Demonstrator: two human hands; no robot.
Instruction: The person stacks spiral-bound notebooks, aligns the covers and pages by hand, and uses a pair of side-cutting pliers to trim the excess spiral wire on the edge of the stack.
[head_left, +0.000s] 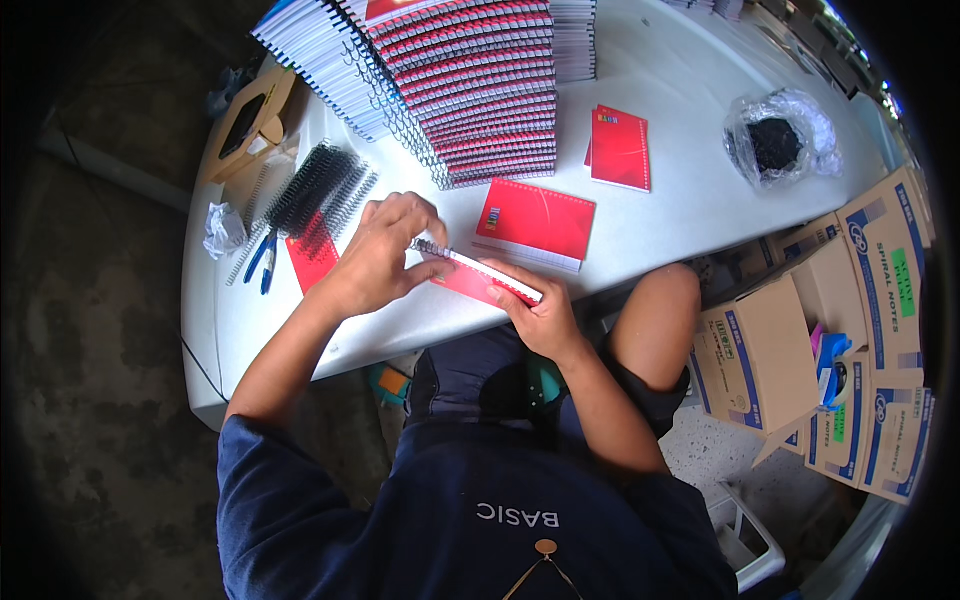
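Note:
Over the table's near edge I hold a small red-covered notebook (470,283), its punched white page edge turned up. My right hand (545,318) grips its right end, thumb on the near side and fingers on the far side. At the other end, my left hand (385,255) closes its thumb and fingers on a dark spiral coil (432,247) that runs along the punched edge. The fingers partly hide the coil's left end. Just beyond lies a stack of red-covered, punched sheets (537,220) with no coil showing. Farther right are red covers (620,147).
Tall stacks of spiral notebooks (475,95) rise at the back. Black coils (315,195), blue-handled pliers (265,262) and crumpled paper (224,230) lie left, near a cardboard tray (270,125) holding a phone. A plastic bag (780,140) sits right; cartons (760,350) stand below it.

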